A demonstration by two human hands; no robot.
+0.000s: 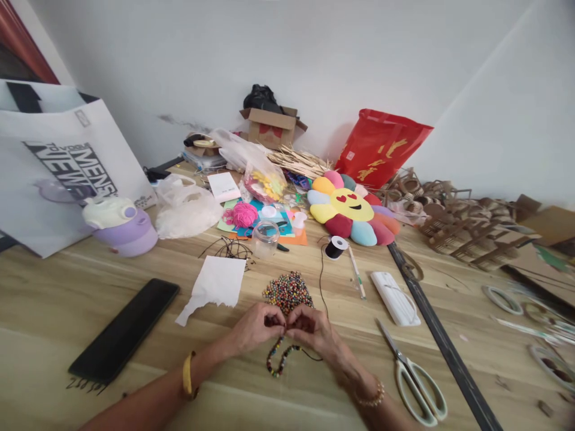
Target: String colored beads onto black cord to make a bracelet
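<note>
My left hand (257, 327) and my right hand (314, 329) meet fingertip to fingertip, both pinched closed at the upper end of a beaded string (275, 373). Its small multicoloured beads hang in a U-shaped loop onto the wood table below my fingers. A dark cord end (312, 357) runs out from the loop beneath my right hand. Just beyond my fingers lies a pile of loose beads (290, 290) in many colours. Whether a single bead sits between the fingertips is too small to make out. A spool of black cord (336, 247) stands farther back, its cord trailing toward the beads.
White-handled scissors (415, 383) and a white power bank-like block (395, 298) lie at right. Torn white paper (220, 281) and a black phone (126, 329) are at left. Behind the beads stand a clear jar (265, 240) and a flower cushion (353, 209).
</note>
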